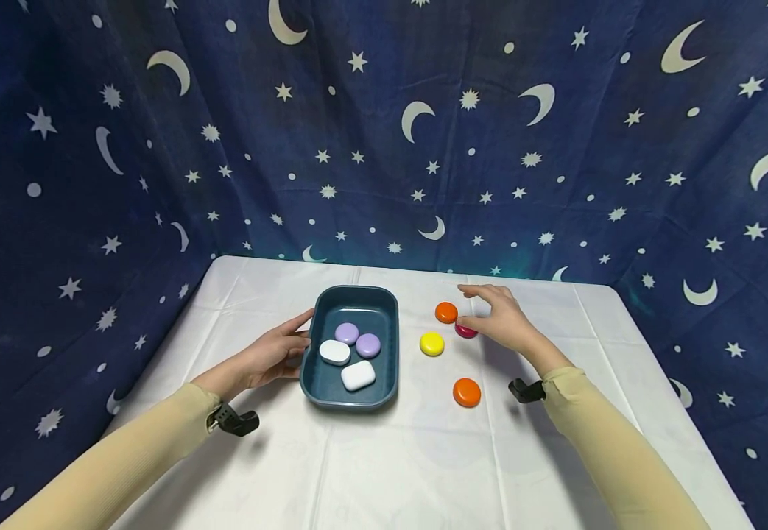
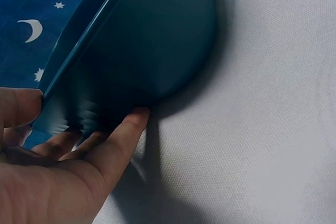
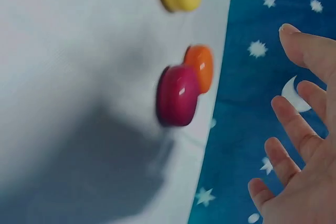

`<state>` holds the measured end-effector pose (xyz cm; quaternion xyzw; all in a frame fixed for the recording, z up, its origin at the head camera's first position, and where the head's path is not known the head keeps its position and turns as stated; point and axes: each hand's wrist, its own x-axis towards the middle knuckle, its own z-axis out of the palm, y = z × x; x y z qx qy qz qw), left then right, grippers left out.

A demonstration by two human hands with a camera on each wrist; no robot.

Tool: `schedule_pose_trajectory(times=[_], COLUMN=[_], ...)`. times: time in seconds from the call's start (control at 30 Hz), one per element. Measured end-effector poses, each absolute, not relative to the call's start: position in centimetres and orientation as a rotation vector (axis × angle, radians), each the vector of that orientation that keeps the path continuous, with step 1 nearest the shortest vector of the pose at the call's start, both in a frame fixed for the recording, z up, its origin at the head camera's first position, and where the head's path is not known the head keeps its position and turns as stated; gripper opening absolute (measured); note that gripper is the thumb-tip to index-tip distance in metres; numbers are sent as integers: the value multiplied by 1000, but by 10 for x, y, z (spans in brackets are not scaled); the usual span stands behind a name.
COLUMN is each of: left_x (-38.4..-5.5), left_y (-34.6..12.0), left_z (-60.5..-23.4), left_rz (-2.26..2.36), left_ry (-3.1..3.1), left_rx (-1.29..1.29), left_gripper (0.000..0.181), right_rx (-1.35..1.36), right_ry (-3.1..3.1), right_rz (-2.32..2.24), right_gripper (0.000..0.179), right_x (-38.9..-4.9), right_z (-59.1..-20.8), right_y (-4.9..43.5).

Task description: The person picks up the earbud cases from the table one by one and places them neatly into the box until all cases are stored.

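A dark teal rectangular dish [image 1: 350, 397] stands on the table. In it lie two lilac round pieces [image 1: 368, 345], a white oval piece [image 1: 334, 352] and a white rounded-rectangular piece [image 1: 358, 376]. My left hand [image 1: 271, 357] rests against the dish's left wall with spread fingers; one fingertip [image 2: 139, 115] touches low on the wall in the left wrist view. My right hand [image 1: 499, 316] hovers with parted fingers over a glossy magenta piece [image 3: 179, 96], holding nothing. Beside that piece sits an orange one [image 1: 446, 313]; a yellow piece [image 1: 432, 344] lies nearer the dish.
Another orange piece [image 1: 467, 392] lies closer to me, right of the dish. A white cloth [image 1: 417, 471] with fold lines covers the table. Dark blue curtains [image 1: 384, 147] with moons and stars hang behind and at both sides.
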<state>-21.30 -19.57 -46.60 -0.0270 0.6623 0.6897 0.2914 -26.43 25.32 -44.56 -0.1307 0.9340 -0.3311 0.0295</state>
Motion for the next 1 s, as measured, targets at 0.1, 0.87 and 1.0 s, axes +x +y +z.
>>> schedule_pose_trajectory(times=[0.1, 0.87, 1.0], left_x=[-213, -211, -212], left_y=[-196, -194, -194], left_z=[-466, -468, -468], left_rz=[1830, 1825, 1828], left_ry=[1776, 1822, 1818], left_rx=[-73, -51, -62], left_gripper=[70, 70, 70], right_rx=[-378, -234, -220], right_ry=[2882, 2826, 2822], right_rz=[-1001, -846, -835], right_gripper=[68, 80, 80], right_x=[-266, -274, -276], right_z=[-453, -496, -499], right_y=[261, 276, 276])
